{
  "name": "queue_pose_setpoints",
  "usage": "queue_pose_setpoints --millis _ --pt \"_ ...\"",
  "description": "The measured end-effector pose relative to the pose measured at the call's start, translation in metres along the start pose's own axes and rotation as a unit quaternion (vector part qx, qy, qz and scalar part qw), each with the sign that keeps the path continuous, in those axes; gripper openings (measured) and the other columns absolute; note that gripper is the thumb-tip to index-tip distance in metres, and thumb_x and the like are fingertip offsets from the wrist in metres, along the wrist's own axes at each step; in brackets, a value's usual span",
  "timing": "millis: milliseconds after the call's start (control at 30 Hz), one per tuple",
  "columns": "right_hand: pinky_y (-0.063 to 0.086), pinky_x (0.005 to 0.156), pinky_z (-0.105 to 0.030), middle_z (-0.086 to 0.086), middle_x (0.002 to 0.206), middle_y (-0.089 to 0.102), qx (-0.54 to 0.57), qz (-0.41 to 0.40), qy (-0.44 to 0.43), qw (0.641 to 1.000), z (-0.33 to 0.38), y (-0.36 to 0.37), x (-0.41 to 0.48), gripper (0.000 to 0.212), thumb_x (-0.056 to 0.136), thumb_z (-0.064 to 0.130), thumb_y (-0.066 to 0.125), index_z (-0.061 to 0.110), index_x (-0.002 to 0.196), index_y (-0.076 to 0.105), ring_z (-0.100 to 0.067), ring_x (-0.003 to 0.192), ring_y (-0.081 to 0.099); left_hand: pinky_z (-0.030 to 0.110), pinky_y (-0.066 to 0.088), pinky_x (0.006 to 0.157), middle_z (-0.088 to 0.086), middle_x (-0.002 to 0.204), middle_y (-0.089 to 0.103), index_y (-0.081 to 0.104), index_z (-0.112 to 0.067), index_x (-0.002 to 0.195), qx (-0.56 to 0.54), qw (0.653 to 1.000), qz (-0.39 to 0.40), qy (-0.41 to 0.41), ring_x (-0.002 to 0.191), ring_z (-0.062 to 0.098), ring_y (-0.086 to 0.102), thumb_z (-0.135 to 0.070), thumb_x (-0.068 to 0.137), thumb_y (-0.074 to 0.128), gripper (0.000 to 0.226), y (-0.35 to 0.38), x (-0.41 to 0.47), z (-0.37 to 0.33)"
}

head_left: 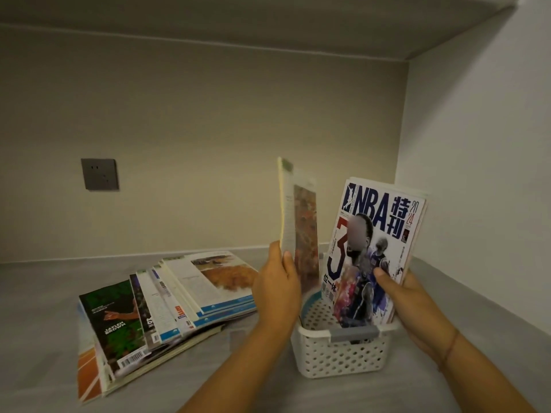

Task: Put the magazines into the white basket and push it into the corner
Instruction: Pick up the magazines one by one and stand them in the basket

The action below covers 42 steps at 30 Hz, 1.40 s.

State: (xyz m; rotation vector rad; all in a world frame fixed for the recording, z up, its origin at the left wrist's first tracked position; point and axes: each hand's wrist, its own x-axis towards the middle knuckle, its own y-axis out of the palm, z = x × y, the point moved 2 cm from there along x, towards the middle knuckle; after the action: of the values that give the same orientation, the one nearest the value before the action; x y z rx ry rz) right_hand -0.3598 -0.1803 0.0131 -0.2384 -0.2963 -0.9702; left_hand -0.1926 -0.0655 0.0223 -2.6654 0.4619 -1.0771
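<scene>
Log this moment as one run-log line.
left hand: holds upright magazine over white basket | right hand: steadies NBA magazine standing in basket | magazine pile: waiting on counter

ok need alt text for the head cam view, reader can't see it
A person's right hand stands an NBA magazine upright in a white basket on a grey counter, near the corner, while the left hand holds a second magazine upright over the basket. A fanned pile of magazines lies to the left, below a wall socket.
</scene>
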Motion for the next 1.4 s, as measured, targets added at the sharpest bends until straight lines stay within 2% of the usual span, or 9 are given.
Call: queue_pose_setpoints --millis 100,233,433,700,833,967,1167,1267,1400 --pt "0.039 0.101 -0.035 0.025 0.112 0.057 -0.003 0.006 -0.01 1.0 -0.001 0.0 0.001 0.024 0.086 0.036 0.051 0.049 0.105 0.05 -0.009 0.112 0.054 0.037 0.055 0.066 -0.001 0.096 0.065 0.045 -0.022 0.106 -0.03 0.996 0.077 -0.027 0.075 0.018 0.058 -0.034 0.097 0.039 0.016 -0.002 0.002 -0.011" --pt "0.035 0.102 -0.028 0.035 0.113 0.054 -0.01 0.016 -0.023 1.0 0.001 -0.001 -0.001 0.027 0.078 0.052 0.052 0.058 0.104 0.05 0.004 0.114 0.049 0.036 0.051 0.082 0.0 0.11 0.065 0.039 -0.028 0.136 -0.006 0.987 0.163 0.002 0.099 0.025 0.062 -0.051 0.098 0.028 0.045 0.001 0.009 -0.032" --pt "0.035 0.108 -0.031 0.019 0.137 0.05 -0.003 0.044 -0.044 0.998 0.005 0.0 -0.001 0.056 0.083 0.062 0.043 0.046 0.136 0.036 -0.004 0.128 0.045 0.037 0.046 0.093 0.004 0.127 0.061 0.015 -0.039 0.149 -0.036 0.969 0.242 0.027 0.111 0.027 0.059 -0.054 0.098 0.02 0.053 0.023 -0.007 -0.06" --pt "0.049 0.089 -0.019 0.019 0.129 0.057 0.036 0.059 -0.035 0.997 0.008 0.006 -0.002 0.056 0.082 0.064 0.036 0.043 0.133 0.042 -0.002 0.12 0.053 0.044 0.029 0.113 -0.008 0.156 0.026 0.006 -0.044 0.148 -0.117 0.918 0.378 -0.009 0.141 0.02 0.031 -0.087 0.069 0.012 0.09 0.049 -0.039 -0.078" --pt "0.052 0.087 -0.028 0.019 0.125 0.06 0.041 0.053 -0.029 0.997 0.012 0.002 -0.002 0.043 0.077 0.062 0.05 0.054 0.119 0.048 -0.004 0.114 0.058 0.036 0.038 0.106 -0.013 0.156 0.023 0.013 -0.05 0.146 -0.205 0.882 0.422 -0.047 0.141 0.019 0.03 -0.081 0.077 0.017 0.075 0.053 -0.041 -0.067" --pt "0.054 0.088 -0.037 0.012 0.124 0.062 0.02 0.018 -0.035 0.999 0.013 0.004 0.002 0.048 0.08 0.044 0.061 0.044 0.127 0.048 -0.011 0.112 0.061 0.02 0.034 0.099 -0.013 0.144 0.042 0.028 -0.042 0.144 -0.281 0.845 0.449 -0.07 0.127 0.005 0.041 -0.073 0.087 0.019 0.066 0.051 -0.036 -0.063" --pt "0.053 0.09 -0.036 0.008 0.125 0.062 0.0 0.018 -0.016 1.0 0.007 0.004 -0.002 0.053 0.078 0.042 0.06 0.038 0.129 0.047 -0.011 0.11 0.061 0.025 0.028 0.11 -0.007 0.15 0.038 0.026 -0.034 0.148 -0.298 0.825 0.466 -0.113 0.137 0.011 0.035 -0.063 0.093 0.022 0.062 0.056 -0.03 -0.055" --pt "0.051 0.092 -0.038 0.004 0.126 0.061 0.003 0.017 -0.005 1.0 0.001 0.006 -0.003 0.046 0.086 0.032 0.056 0.031 0.132 0.047 -0.015 0.113 0.06 0.037 0.025 0.116 -0.007 0.152 0.035 0.023 -0.035 0.149 -0.255 0.838 0.471 -0.105 0.139 0.014 0.034 -0.074 0.086 0.025 0.074 0.053 -0.03 -0.048" --pt "0.051 0.091 -0.046 0.002 0.128 0.06 0.011 0.009 0.006 1.0 -0.001 0.004 -0.003 0.048 0.085 0.032 0.055 0.03 0.132 0.047 -0.02 0.112 0.06 0.033 0.03 0.109 -0.007 0.149 0.039 0.03 -0.037 0.146 -0.131 0.932 0.333 -0.06 0.134 0.017 0.041 -0.073 0.085 0.032 0.07 0.021 0.003 -0.012"
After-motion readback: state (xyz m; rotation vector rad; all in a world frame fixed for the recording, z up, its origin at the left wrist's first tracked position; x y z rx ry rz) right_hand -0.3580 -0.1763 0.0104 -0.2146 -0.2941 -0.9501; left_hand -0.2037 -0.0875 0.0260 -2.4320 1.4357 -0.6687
